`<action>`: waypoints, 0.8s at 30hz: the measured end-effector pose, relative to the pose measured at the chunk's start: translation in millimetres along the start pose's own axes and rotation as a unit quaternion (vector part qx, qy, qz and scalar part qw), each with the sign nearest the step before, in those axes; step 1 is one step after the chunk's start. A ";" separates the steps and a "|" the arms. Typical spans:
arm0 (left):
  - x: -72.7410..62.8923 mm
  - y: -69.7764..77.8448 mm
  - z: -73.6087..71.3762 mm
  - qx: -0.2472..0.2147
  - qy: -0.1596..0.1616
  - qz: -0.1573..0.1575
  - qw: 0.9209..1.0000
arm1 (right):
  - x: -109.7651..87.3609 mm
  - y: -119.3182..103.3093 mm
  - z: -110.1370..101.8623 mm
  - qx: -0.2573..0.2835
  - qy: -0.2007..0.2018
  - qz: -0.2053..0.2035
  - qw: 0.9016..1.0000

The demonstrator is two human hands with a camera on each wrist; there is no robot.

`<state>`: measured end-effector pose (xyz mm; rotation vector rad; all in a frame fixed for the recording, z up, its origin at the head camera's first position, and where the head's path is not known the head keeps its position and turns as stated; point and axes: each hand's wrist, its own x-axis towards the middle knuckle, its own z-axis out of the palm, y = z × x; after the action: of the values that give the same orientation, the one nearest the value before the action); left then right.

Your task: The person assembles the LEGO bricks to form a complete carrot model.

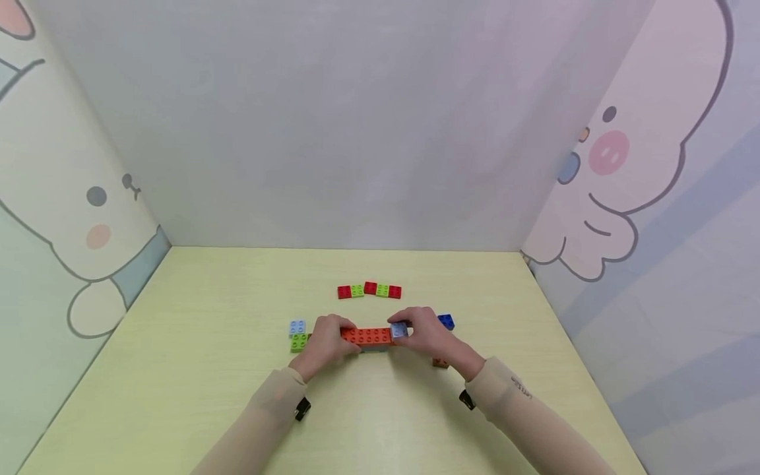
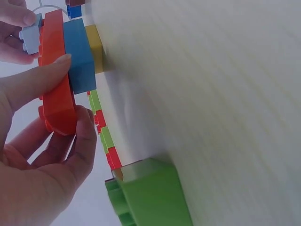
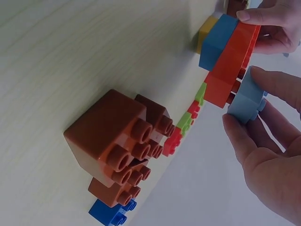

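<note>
A long orange-red brick (image 1: 374, 336) lies across a blue brick (image 2: 79, 55), which sits on a yellow brick (image 2: 95, 49) on the table. My left hand (image 1: 325, 343) grips the long brick's left end, thumb along its near side and fingers behind. With thumb and fingertips, my right hand (image 1: 429, 333) pinches a light blue brick (image 3: 248, 98) over the studs at the long brick's right end. In the right wrist view this small brick stands slightly tilted, some red studs showing beside it.
Red and lime bricks (image 1: 382, 290) form a loose row at the back. Left of the stack are a light blue brick (image 1: 297, 327) and a green brick (image 1: 299, 342). Several brown bricks (image 3: 110, 132) and a dark blue brick (image 1: 446, 322) stand on the right. Fabric walls (image 1: 344, 132) surround the table.
</note>
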<state>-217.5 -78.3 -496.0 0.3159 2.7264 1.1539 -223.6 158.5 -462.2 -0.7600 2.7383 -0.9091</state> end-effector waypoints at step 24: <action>-0.9 2.5 0.8 0.002 0.008 -0.010 1.000 | 2.9 6.5 4.1 0.022 0.000 0.021 1.000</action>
<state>-216.1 -76.3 -494.6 0.2801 2.7403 1.1506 -227.6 159.3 -469.3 -0.6904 2.7142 -0.9581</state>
